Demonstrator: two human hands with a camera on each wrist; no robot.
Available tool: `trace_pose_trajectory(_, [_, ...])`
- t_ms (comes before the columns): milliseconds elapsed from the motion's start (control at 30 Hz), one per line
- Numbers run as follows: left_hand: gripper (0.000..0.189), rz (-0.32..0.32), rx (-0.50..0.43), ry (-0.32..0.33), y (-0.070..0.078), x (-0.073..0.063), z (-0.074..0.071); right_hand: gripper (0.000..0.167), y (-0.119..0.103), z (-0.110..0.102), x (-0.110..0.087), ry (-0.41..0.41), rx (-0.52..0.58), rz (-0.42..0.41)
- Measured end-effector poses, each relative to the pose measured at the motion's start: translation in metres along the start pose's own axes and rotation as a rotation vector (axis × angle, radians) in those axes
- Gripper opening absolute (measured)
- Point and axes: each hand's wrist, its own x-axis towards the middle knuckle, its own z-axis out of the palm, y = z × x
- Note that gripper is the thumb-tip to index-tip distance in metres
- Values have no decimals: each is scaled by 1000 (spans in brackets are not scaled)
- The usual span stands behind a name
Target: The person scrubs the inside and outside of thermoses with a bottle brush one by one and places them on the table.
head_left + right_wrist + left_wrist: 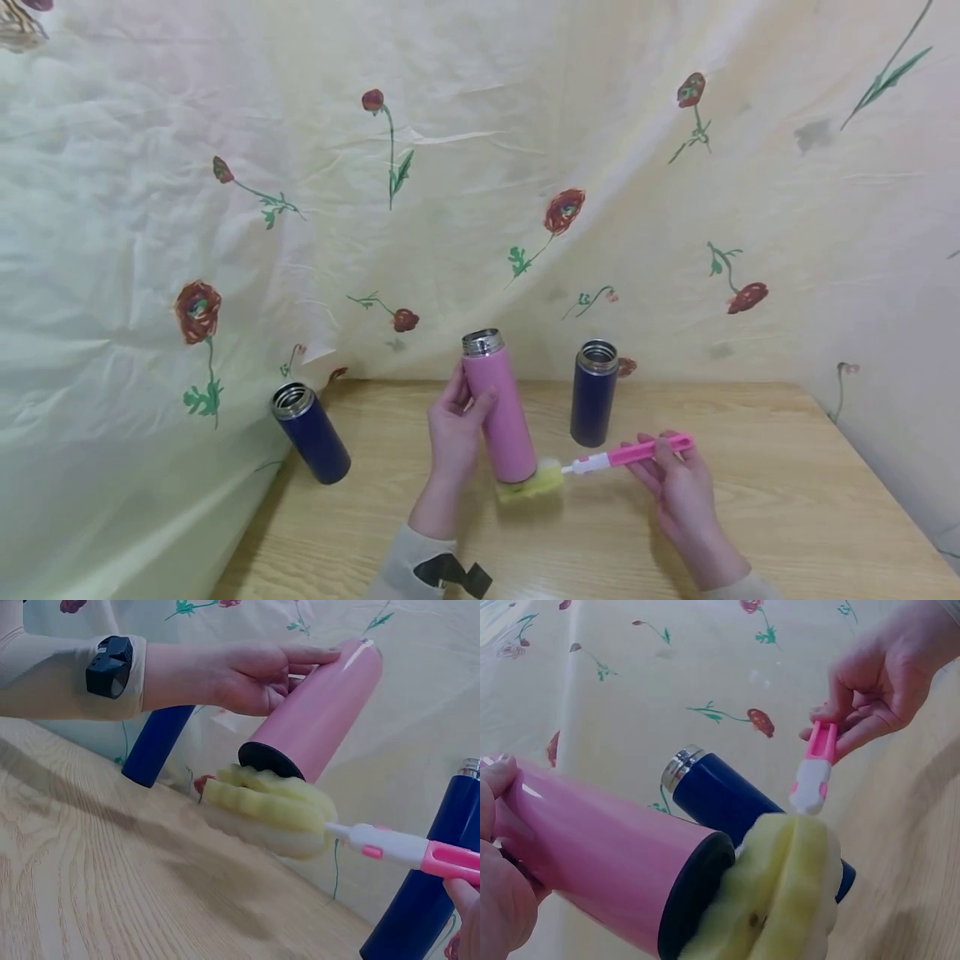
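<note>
My left hand [456, 421] grips a pink vacuum flask [501, 417] around its side and holds it tilted above the table. Its steel mouth is uncapped and its black base [271, 760] faces down toward the right. In my right hand [678, 487] is a bottle brush [637, 452], pinched by its pink handle between thumb and fingers. The brush's yellow sponge head [780, 892] lies against the flask's base, as both wrist views show. Only a bit of the right hand [466, 900] appears in the right wrist view.
A dark blue flask [592, 396] stands uncapped behind the brush, to the right of the pink one. Another dark blue flask [311, 433] stands uncapped at the table's left side. The wooden table [787, 500] meets a flower-printed cloth [465, 208] at the back and left.
</note>
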Motion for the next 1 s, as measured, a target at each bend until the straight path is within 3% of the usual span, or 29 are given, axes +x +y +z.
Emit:
trace_pose_trajectory(267, [74,20,14,-24,0,-4,-2,3,2,0,-3,-96,55,-31])
trace_pose_trajectory(500, [77,29,7,-48,-1,-7,-2,3,0,0,-4,-1,59,-3])
trace_pose_trajectory(700, [77,37,38,-43,-3,-8,-4,6,1,-1,-5,-51,51,-10])
trace_pose_trajectory(1000, [74,38,20,-57,-3,-8,-6,5,-1,1,-3,-26,36,-9])
